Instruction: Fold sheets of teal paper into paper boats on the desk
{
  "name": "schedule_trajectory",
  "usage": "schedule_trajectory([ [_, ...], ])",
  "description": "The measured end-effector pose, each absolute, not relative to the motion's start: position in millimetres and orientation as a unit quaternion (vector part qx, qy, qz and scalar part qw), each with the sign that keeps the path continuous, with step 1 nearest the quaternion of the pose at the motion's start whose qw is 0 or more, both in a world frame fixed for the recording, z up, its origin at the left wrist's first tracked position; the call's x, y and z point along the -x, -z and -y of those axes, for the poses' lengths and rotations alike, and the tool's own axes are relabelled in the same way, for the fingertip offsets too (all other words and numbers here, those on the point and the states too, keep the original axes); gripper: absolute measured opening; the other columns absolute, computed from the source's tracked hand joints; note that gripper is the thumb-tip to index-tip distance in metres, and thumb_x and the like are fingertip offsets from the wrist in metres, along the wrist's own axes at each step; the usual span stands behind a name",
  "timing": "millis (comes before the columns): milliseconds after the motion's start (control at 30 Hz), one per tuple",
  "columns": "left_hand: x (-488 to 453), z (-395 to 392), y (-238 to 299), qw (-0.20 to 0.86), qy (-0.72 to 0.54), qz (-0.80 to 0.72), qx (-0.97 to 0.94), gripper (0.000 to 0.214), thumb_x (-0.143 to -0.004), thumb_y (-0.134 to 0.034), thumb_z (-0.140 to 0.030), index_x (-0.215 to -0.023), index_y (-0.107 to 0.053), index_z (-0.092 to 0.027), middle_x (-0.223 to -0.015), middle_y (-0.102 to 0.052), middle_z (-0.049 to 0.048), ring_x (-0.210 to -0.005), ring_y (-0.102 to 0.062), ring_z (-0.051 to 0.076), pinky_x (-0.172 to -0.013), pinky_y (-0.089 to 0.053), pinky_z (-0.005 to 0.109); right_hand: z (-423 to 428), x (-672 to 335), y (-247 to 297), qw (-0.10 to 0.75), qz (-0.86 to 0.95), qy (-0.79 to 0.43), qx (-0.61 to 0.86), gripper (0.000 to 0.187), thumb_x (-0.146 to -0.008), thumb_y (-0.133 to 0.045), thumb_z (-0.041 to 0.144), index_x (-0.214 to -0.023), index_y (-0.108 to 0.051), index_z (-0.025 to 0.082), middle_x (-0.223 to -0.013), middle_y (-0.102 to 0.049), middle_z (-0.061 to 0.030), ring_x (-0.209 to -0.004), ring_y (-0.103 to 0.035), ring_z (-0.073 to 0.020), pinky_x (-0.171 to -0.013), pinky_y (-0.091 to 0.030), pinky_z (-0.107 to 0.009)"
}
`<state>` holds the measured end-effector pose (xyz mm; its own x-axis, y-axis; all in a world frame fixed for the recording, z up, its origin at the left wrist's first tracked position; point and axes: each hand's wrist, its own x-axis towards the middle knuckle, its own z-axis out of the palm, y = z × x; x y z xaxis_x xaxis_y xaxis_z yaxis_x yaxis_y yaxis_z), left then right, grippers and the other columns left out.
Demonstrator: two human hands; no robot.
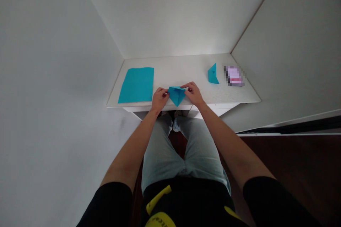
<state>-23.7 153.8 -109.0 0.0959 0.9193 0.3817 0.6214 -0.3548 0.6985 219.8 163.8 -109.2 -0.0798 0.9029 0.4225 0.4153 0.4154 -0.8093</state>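
A blue folded paper point(177, 96) is held between my two hands at the table's front edge. Its top shows a shaded opening, and it narrows to a point towards me. My left hand point(160, 98) pinches its left corner. With thumb and fingers, my right hand point(194, 93) grips its right corner. To the right, a second folded blue paper piece point(212, 74), shaped like a small boat, lies on the table apart from my hands. Flat blue paper point(137, 85) rests on the left, close to my left hand.
The narrow white table point(183, 67) stands against walls at the back, left and right. A blurred pinkish rectangular object point(234, 76) lies at its right end. Below the front edge is a drawer front point(213, 111); my legs are close to the table.
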Motion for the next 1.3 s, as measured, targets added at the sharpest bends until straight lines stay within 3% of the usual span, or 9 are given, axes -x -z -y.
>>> schedule_trajectory([
  [167,23.3,-151.0,107.9,0.172,-0.391,-0.549,-0.718,0.027,-0.095,-0.068,-0.013,-0.115,-0.083,-0.024,-0.098,-0.067,0.0032,-0.078,-0.065,0.015,-0.082,-0.059,0.03,-164.5,-218.8,112.5,0.476,0.689,-0.217,0.503,0.033,-0.078,-0.061,0.015,-0.102,-0.082,0.024,-0.105,-0.065,-0.0071,-0.084,-0.059,-0.0223,-0.082,-0.056,-0.041],
  [367,22.1,-144.6,99.9,0.12,-0.326,-0.516,-0.783,0.038,-0.09,-0.071,-0.012,-0.121,-0.085,-0.028,-0.12,-0.073,0.0075,-0.117,-0.066,0.026,-0.107,-0.055,0.041,-163.6,-211.6,115.0,0.407,0.71,-0.109,0.564,0.031,-0.08,-0.063,0.012,-0.101,-0.084,0.024,-0.108,-0.071,-0.012,-0.11,-0.062,-0.034,-0.105,-0.052,-0.055],
  [500,20.7,-145.5,97.8,0.13,-0.302,-0.509,-0.795,0.03,-0.092,-0.071,-0.017,-0.117,-0.086,-0.028,-0.131,-0.077,0.0058,-0.122,-0.067,0.028,-0.113,-0.053,0.046,-159.9,-212.4,111.9,0.355,0.752,-0.102,0.546,0.03,-0.084,-0.07,0.02,-0.111,-0.083,0.023,-0.121,-0.075,-0.0127,-0.116,-0.064,-0.0358,-0.109,-0.051,-0.056],
  [667,20.8,-149.5,100.5,0.156,-0.312,-0.494,-0.797,0.022,-0.089,-0.078,-0.019,-0.108,-0.086,-0.028,-0.124,-0.081,0.005,-0.12,-0.069,0.026,-0.116,-0.051,0.047,-150.5,-228.8,111.6,0.302,0.803,-0.136,0.495,0.034,-0.093,-0.063,0.021,-0.122,-0.08,0.024,-0.133,-0.078,-0.0103,-0.125,-0.067,-0.0322,-0.113,-0.05,-0.054],
  [800,22.0,-150.0,101.0,0.18,-0.328,-0.506,-0.777,0.012,-0.088,-0.082,-0.023,-0.099,-0.085,-0.026,-0.113,-0.078,0.0056,-0.107,-0.071,0.022,-0.104,-0.057,0.04,-149.3,-245.3,113.1,0.307,0.805,-0.146,0.487,0.024,-0.101,-0.062,0.031,-0.112,-0.082,0.025,-0.124,-0.08,-0.0101,-0.117,-0.07,-0.0312,-0.111,-0.05,-0.054],
  [967,24.1,-149.6,99.1,0.206,-0.32,-0.521,-0.764,0.02,-0.082,-0.085,-0.023,-0.102,-0.086,-0.023,-0.105,-0.071,0.0039,-0.08,-0.065,0.016,-0.078,-0.057,0.031,-157.9,-262.5,111.2,0.313,0.812,-0.193,0.453,0.019,-0.095,-0.069,0.032,-0.104,-0.084,0.025,-0.112,-0.076,-0.0111,-0.107,-0.069,-0.0297,-0.102,-0.055,-0.051],
  [1133,26.1,-152.2,99.5,0.229,-0.311,-0.502,-0.774,0.02,-0.081,-0.083,-0.021,-0.101,-0.085,-0.023,-0.097,-0.073,0.0018,-0.075,-0.062,0.015,-0.075,-0.054,0.029,-159.3,-279.1,106.6,0.319,0.818,-0.246,0.411,0.023,-0.094,-0.073,0.044,-0.105,-0.085,0.027,-0.114,-0.075,-0.0099,-0.105,-0.071,-0.0286,-0.099,-0.059,-0.048],
  [1300,29.0,-152.6,98.8,0.231,-0.304,-0.501,-0.777,0.023,-0.08,-0.082,-0.021,-0.103,-0.084,-0.023,-0.098,-0.075,0.002,-0.077,-0.063,0.016,-0.076,-0.054,0.03,-156.5,-289.2,106.8,0.325,0.804,-0.226,0.444,0.026,-0.092,-0.077,0.047,-0.106,-0.086,0.027,-0.117,-0.075,-0.0118,-0.109,-0.071,-0.0316,-0.099,-0.059,-0.051],
])
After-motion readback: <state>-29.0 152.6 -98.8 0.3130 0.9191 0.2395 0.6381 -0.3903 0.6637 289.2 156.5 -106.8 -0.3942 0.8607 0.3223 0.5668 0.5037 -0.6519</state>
